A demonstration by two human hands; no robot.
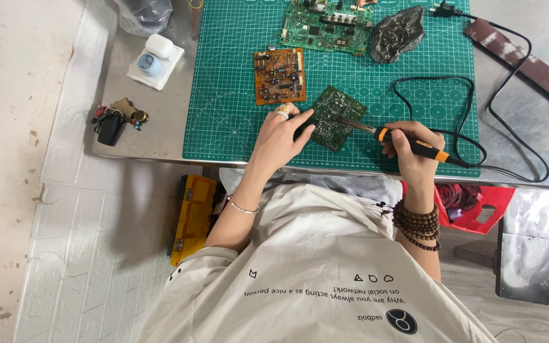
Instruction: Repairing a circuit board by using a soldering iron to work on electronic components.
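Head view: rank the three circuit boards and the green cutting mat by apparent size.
1. Green cutting mat, by far the largest.
2. Green board at the top, partly cut off by the frame edge.
3. Orange board and dark green board look alike; the left hand covers part of the latter.
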